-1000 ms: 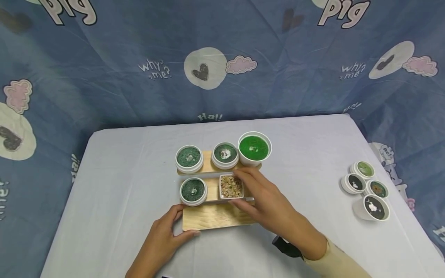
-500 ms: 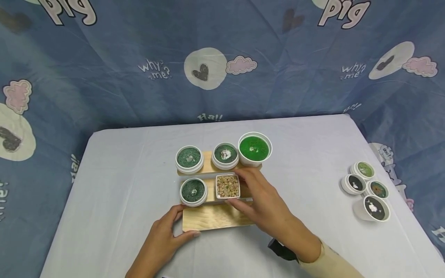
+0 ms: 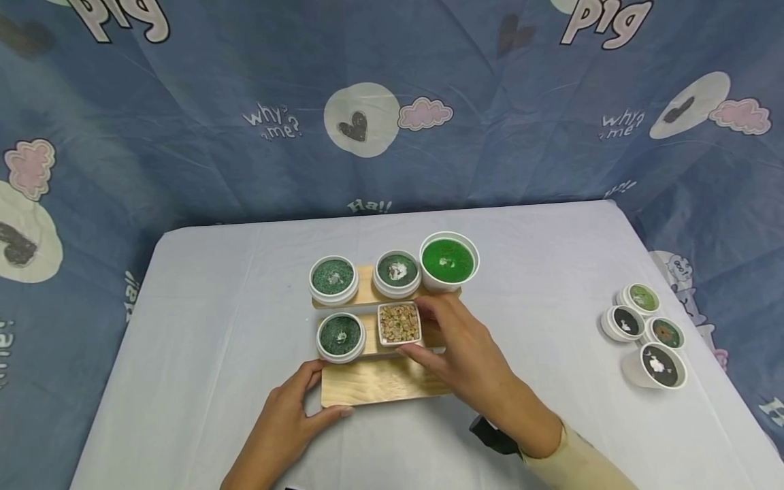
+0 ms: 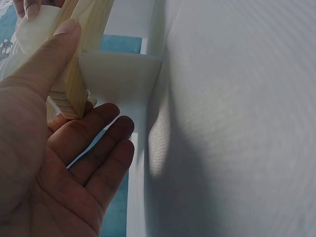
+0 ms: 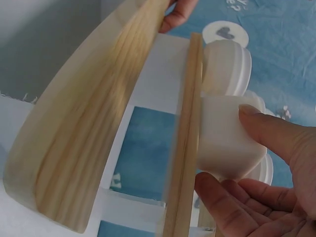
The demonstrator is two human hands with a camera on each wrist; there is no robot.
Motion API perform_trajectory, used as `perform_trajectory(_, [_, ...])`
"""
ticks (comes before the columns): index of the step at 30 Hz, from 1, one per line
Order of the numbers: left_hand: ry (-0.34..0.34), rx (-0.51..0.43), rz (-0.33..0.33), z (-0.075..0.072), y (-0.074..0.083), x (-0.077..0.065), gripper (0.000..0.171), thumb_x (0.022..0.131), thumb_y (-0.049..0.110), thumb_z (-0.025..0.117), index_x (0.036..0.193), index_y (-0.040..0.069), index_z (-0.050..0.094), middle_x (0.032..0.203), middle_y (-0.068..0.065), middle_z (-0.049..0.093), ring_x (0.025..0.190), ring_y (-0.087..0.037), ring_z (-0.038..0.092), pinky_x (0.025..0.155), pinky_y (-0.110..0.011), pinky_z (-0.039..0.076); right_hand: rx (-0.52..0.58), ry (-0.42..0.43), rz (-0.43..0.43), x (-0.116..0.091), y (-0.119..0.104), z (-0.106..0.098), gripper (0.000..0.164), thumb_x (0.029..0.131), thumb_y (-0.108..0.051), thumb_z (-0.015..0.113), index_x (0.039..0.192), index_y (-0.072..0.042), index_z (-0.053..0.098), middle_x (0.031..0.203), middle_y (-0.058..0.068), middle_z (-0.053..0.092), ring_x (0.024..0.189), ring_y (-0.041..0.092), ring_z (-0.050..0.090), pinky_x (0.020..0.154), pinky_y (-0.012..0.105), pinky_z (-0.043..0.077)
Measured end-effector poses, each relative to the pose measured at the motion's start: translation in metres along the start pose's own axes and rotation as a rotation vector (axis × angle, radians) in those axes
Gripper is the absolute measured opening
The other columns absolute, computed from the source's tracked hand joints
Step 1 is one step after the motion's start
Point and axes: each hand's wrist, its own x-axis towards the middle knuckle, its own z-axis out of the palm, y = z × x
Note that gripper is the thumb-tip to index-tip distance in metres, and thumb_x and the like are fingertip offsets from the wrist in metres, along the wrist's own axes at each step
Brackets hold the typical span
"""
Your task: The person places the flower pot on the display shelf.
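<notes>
A tiered stand with wooden boards (image 3: 381, 383) and white supports is in the middle of the table. My left hand (image 3: 291, 415) holds the left end of its front board, with the thumb lying along the wood in the left wrist view. Between the thumb and fingers of my right hand (image 3: 474, 364) is a small square white pot (image 3: 399, 324) topped with tan gravel, at the middle board. Left of it sits a round white pot with a dark green top (image 3: 340, 335). The right wrist view shows the square pot's plain side (image 5: 224, 131) against the board edge.
On the back board stand two round green-topped pots (image 3: 333, 279) (image 3: 397, 271) and a taller white cup with bright green content (image 3: 449, 260). Several small white cups (image 3: 655, 366) cluster at the table's right. A blue printed cloth (image 3: 392, 170) hangs behind the white table (image 3: 214, 320).
My right hand has shifted the square pot a little to the left, then very slightly toward the back. The left hand and the stand have stayed in place.
</notes>
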Motion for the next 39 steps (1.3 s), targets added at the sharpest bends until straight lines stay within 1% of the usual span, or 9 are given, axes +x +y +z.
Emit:
perform_trajectory(5, [0.01, 0.003, 0.023, 0.0, 0.0, 0.0, 0.065, 0.074, 0.029, 0.096, 0.129, 0.018, 0.063, 0.125, 0.009, 0.074, 0.117, -0.014, 0.067, 0.096, -0.046, 0.055, 0.009, 0.013, -0.013, -0.002, 0.001, 0.0, 0.07, 0.078, -0.021, 0.096, 0.133, -0.002, 0.057, 0.125, 0.007, 0.063, 0.115, 0.022, 0.065, 0.099, 0.036, 0.056])
perform_trajectory(10, [0.024, 0.015, 0.037, 0.0, -0.001, 0.0, 0.065, 0.074, 0.029, 0.096, 0.129, 0.018, 0.063, 0.124, 0.011, 0.074, 0.114, -0.012, 0.068, 0.094, -0.044, 0.056, 0.008, 0.03, -0.01, -0.011, 0.003, -0.005, 0.07, 0.078, -0.023, 0.096, 0.133, -0.004, 0.057, 0.125, 0.005, 0.062, 0.114, 0.019, 0.064, 0.096, 0.036, 0.056])
perform_trajectory(14, [0.022, 0.017, 0.028, 0.0, -0.001, 0.0, 0.065, 0.074, 0.031, 0.096, 0.128, 0.018, 0.063, 0.123, 0.011, 0.075, 0.113, -0.012, 0.068, 0.093, -0.045, 0.056, -0.009, 0.032, 0.005, -0.019, 0.005, -0.012, 0.069, 0.079, -0.026, 0.095, 0.134, -0.005, 0.059, 0.127, 0.005, 0.064, 0.11, 0.017, 0.066, 0.084, 0.033, 0.059])
perform_trajectory(18, [0.014, 0.016, 0.009, 0.001, -0.001, 0.0, 0.065, 0.074, 0.031, 0.097, 0.128, 0.018, 0.063, 0.123, 0.009, 0.075, 0.114, -0.013, 0.068, 0.094, -0.047, 0.056, -0.045, 0.049, 0.0, -0.028, 0.009, -0.021, 0.07, 0.078, -0.028, 0.095, 0.135, -0.006, 0.06, 0.126, 0.004, 0.066, 0.104, 0.017, 0.067, 0.075, 0.033, 0.058])
perform_trajectory(25, [0.008, 0.009, -0.011, 0.001, 0.0, 0.0, 0.065, 0.074, 0.031, 0.097, 0.128, 0.017, 0.064, 0.123, 0.009, 0.075, 0.114, -0.014, 0.068, 0.095, -0.047, 0.055, -0.111, 0.074, 0.018, -0.045, 0.017, -0.033, 0.072, 0.077, -0.032, 0.095, 0.136, -0.007, 0.062, 0.128, -0.001, 0.066, 0.115, 0.017, 0.066, 0.09, 0.034, 0.056])
perform_trajectory(31, [0.007, 0.014, -0.02, 0.001, -0.001, 0.0, 0.066, 0.074, 0.032, 0.097, 0.129, 0.018, 0.064, 0.123, 0.009, 0.075, 0.114, -0.015, 0.068, 0.095, -0.048, 0.055, -0.152, 0.053, 0.072, -0.059, 0.023, -0.04, 0.074, 0.077, -0.035, 0.095, 0.137, -0.008, 0.061, 0.131, 0.0, 0.066, 0.119, 0.019, 0.066, 0.095, 0.036, 0.054])
perform_trajectory(34, [0.006, 0.016, -0.02, 0.001, -0.001, 0.0, 0.065, 0.074, 0.033, 0.096, 0.129, 0.018, 0.063, 0.123, 0.009, 0.075, 0.115, -0.015, 0.068, 0.096, -0.048, 0.055, -0.168, 0.037, 0.094, -0.065, 0.025, -0.043, 0.072, 0.086, -0.052, 0.085, 0.138, -0.008, 0.061, 0.133, 0.002, 0.065, 0.12, 0.02, 0.065, 0.097, 0.038, 0.053])
perform_trajectory(37, [0.003, 0.015, -0.02, 0.001, -0.001, 0.0, 0.065, 0.075, 0.034, 0.096, 0.128, 0.017, 0.063, 0.123, 0.009, 0.075, 0.115, -0.015, 0.068, 0.095, -0.048, 0.055, -0.195, 0.029, 0.114, -0.071, 0.027, -0.045, 0.076, 0.093, -0.068, 0.065, 0.139, -0.008, 0.061, 0.134, 0.003, 0.064, 0.123, 0.021, 0.063, 0.099, 0.039, 0.053])
perform_trajectory(39, [0.002, 0.014, -0.022, 0.001, -0.001, 0.0, 0.065, 0.075, 0.034, 0.096, 0.128, 0.017, 0.063, 0.123, 0.009, 0.075, 0.115, -0.015, 0.068, 0.095, -0.048, 0.055, -0.215, 0.03, 0.126, -0.074, 0.029, -0.046, 0.079, 0.095, -0.073, 0.056, 0.139, -0.008, 0.061, 0.134, 0.003, 0.064, 0.123, 0.022, 0.063, 0.098, 0.04, 0.053])
